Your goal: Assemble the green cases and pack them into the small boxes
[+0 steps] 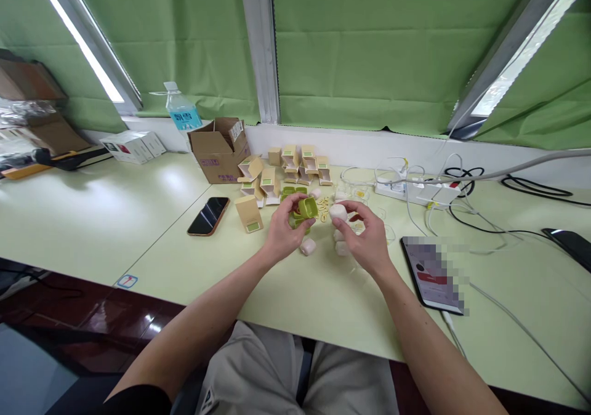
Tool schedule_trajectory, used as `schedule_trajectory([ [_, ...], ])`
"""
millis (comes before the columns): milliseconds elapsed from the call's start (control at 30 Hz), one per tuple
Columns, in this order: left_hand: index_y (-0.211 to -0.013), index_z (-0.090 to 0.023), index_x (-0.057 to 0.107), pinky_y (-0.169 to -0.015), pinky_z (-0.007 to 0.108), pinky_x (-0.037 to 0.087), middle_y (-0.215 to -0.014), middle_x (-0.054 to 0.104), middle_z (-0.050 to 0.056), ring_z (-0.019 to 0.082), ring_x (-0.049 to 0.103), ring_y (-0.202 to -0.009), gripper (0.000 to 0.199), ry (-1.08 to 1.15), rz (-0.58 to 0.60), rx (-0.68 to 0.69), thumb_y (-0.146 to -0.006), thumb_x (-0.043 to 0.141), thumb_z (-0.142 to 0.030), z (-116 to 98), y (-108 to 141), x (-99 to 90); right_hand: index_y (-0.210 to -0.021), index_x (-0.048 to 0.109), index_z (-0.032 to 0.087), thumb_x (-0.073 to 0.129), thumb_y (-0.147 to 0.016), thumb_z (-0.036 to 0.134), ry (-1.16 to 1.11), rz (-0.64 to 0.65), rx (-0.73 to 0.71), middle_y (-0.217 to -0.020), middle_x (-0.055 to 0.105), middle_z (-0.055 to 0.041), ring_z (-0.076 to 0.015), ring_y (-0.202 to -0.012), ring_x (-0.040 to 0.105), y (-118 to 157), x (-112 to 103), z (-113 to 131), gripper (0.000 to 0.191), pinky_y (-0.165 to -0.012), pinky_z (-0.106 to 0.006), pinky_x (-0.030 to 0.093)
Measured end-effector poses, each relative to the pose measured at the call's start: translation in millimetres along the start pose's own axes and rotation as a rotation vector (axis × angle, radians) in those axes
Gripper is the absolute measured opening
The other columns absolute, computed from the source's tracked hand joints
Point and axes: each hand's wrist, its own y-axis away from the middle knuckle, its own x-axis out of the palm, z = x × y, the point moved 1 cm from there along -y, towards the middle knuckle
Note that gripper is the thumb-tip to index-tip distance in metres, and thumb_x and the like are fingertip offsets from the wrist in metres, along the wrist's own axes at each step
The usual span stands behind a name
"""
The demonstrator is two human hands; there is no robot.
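Note:
Between the fingers and thumb of my left hand (pixel 287 230) is a small olive-green square cup-shaped cover (pixel 308 207), its hollow side showing. My right hand (pixel 367 236) pinches a small white rounded case (pixel 338 212) just to the right of it, the two held apart. Under my left hand lie more green covers (pixel 294 191), partly hidden by it. One loose white case (pixel 308 246) rests on the table between my hands, and others (pixel 341 248) sit beneath my right hand. Thin yellow loops (pixel 324 209) lie behind, between the hands.
Small open cartons (pixel 269 182) cluster behind my left hand, beside a brown cardboard box (pixel 219 153) and a water bottle (pixel 181 110). Phones lie on both sides, one dark (pixel 209 216), one lit (pixel 431 273) with its cable attached. A power strip (pixel 418 191) and tangled cords occupy the back right.

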Motion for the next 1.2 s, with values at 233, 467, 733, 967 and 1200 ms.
schedule_trajectory([
  [233, -0.138, -0.026, 0.066, -0.094, 0.038, 0.062, -0.129, 0.069, 0.009, 0.024, 0.069, -0.12, 0.049, -0.159, 0.06, 0.212, -0.093, 0.08, -0.017, -14, 1, 2.8, -0.115, 0.082, 0.023, 0.092, -0.078, 0.052, -0.352, 0.049, 0.265, -0.104, 0.084, -0.0074, -0.0225, -0.086, 0.073, -1, 5, 3, 0.048, -0.081, -0.038, 0.059],
  [467, -0.143, -0.027, 0.065, -0.105, 0.043, 0.061, -0.131, 0.068, 0.01, 0.025, 0.069, -0.122, 0.052, -0.152, 0.133, 0.215, -0.094, 0.079, -0.015, -13, 2, 3.8, -0.103, 0.087, 0.021, 0.096, -0.072, 0.062, -0.41, 0.148, 0.337, -0.099, 0.086, -0.0074, -0.0262, -0.088, 0.077, 0, 6, 4, 0.052, -0.085, -0.041, 0.061],
  [733, -0.142, -0.029, 0.068, -0.105, 0.042, 0.06, -0.13, 0.069, 0.009, 0.025, 0.07, -0.122, 0.051, -0.101, 0.197, 0.166, -0.094, 0.079, -0.015, -15, 3, 5.4, -0.092, 0.086, 0.021, 0.095, -0.073, 0.064, -0.427, 0.177, 0.321, -0.088, 0.083, -0.0046, -0.025, -0.083, 0.076, -1, 6, 4, 0.048, -0.081, -0.037, 0.059],
  [967, -0.139, -0.028, 0.072, -0.11, 0.046, 0.059, -0.132, 0.069, 0.011, 0.028, 0.07, -0.126, 0.048, -0.092, 0.178, 0.156, -0.093, 0.083, -0.021, -14, 4, 7.8, -0.09, 0.086, 0.02, 0.09, -0.076, 0.065, -0.442, 0.136, 0.333, -0.08, 0.078, -0.0029, -0.0202, -0.072, 0.068, 2, 12, 5, 0.047, -0.069, -0.034, 0.055],
  [1200, -0.139, -0.027, 0.073, -0.104, 0.044, 0.061, -0.126, 0.072, 0.01, 0.027, 0.072, -0.119, 0.046, -0.136, 0.129, 0.186, -0.095, 0.083, -0.028, -13, 7, 11.7, -0.092, 0.086, 0.022, 0.09, -0.077, 0.064, -0.478, 0.087, 0.358, -0.08, 0.078, -0.0027, -0.0233, -0.081, 0.072, 7, 18, 5, 0.045, -0.079, -0.037, 0.059],
])
